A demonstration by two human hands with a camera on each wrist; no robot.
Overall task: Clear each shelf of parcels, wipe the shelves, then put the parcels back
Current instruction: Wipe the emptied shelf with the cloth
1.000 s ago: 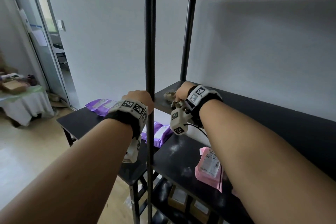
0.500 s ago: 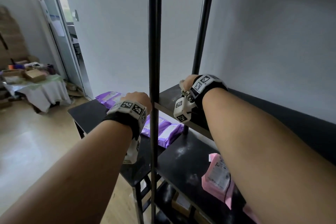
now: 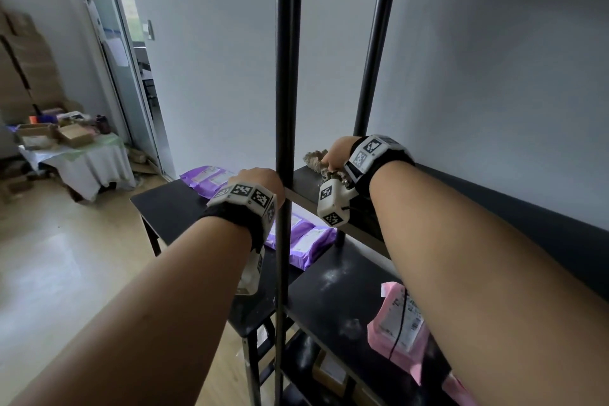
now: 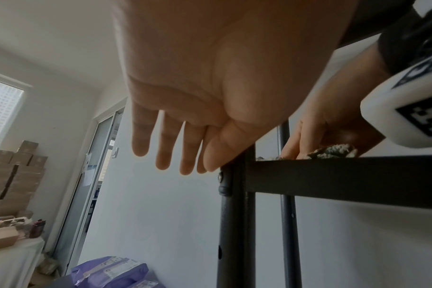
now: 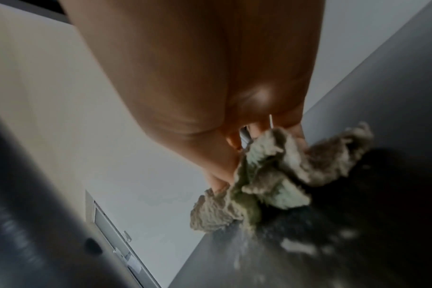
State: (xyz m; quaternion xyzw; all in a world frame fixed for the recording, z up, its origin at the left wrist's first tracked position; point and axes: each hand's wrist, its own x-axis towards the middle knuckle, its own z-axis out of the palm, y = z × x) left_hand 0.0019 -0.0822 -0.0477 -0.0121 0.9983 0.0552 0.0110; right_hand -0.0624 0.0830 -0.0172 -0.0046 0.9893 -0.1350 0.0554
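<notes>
We're at the black metal shelf rack [image 3: 286, 76]; purple plastic parcels [image 3: 306, 239] lie on the black bench [image 3: 164, 208] beside it. Our right hand [image 3: 336, 152] presses a crumpled grey-beige rag [image 5: 271, 175] on the bare middle shelf [image 3: 494, 204], fingers curled round it. Left hand [image 4: 185, 87] spread, empty, by the front post.

front post [image 3: 284, 142] between hands, shelf [image 3: 494, 204] bare rightward
</notes>
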